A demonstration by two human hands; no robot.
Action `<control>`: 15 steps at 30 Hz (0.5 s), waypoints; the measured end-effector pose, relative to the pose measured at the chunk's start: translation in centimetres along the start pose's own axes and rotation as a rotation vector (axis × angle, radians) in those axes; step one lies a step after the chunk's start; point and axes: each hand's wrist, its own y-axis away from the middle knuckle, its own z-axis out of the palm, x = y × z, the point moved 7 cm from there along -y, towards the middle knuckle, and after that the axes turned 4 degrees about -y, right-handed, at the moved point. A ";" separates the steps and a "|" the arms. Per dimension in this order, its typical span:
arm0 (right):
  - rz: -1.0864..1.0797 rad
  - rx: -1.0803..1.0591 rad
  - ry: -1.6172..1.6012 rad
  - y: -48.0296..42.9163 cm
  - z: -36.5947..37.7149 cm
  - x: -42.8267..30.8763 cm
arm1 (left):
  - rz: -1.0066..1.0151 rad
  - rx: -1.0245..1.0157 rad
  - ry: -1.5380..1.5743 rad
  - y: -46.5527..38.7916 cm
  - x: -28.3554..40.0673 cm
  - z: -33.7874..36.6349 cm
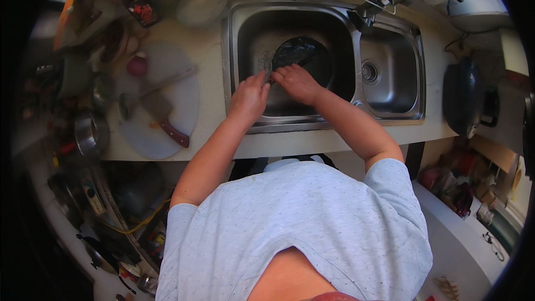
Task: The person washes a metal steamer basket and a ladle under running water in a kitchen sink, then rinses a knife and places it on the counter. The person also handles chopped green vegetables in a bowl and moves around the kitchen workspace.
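Both my hands reach into the large basin of a stainless steel sink [292, 123]. My left hand [250, 97] and my right hand [296, 82] meet at the near-left rim of a round dark vessel [307, 52] that looks to hold water. A small dark item [271, 80] shows between my fingertips; what it is cannot be told, nor which hand grips it. The fingers of both hands are bent and partly hidden. A dark, thin shape lies inside the vessel.
To the left, a white round cutting board [138, 144] holds a cleaver [167, 119], a longer knife [175, 76] and a red onion [137, 66]. The smaller basin [391, 88] is on the right, a faucet [368, 12] behind. A dark rounded appliance [462, 96] stands far right.
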 end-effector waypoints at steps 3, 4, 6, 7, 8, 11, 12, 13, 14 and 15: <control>-0.077 -0.032 0.001 0.0 -2.6 -1.3 | -0.088 -0.057 0.001 -0.5 0.5 2.2; -0.095 -0.040 -0.003 -0.1 -3.1 -1.3 | -0.078 -0.038 -0.001 -0.6 0.9 2.1; -0.130 -0.060 -0.010 0.4 -3.8 -1.0 | -0.105 -0.062 0.043 -0.5 1.2 1.7; -0.161 -0.055 -0.014 0.5 -4.0 -1.0 | -0.142 -0.104 0.091 -0.4 1.5 1.3; -0.192 -0.050 -0.018 0.5 -4.3 -1.2 | -0.180 -0.145 0.139 -0.2 1.5 1.1; -0.173 -0.045 -0.022 0.7 -4.4 0.8 | -0.190 -0.003 0.106 1.8 0.2 0.5; -0.142 -0.045 -0.022 1.0 -4.3 2.2 | -0.194 0.010 0.122 2.3 0.4 -0.4; -0.110 -0.060 0.032 1.7 -4.2 3.9 | -0.202 0.024 0.141 2.9 0.7 -1.6; -0.077 -0.074 0.087 2.5 -4.3 5.8 | -0.208 0.036 0.159 3.5 0.7 -2.6; -0.044 -0.091 0.143 3.3 -4.3 7.1 | -0.213 0.006 0.174 4.1 0.5 -3.0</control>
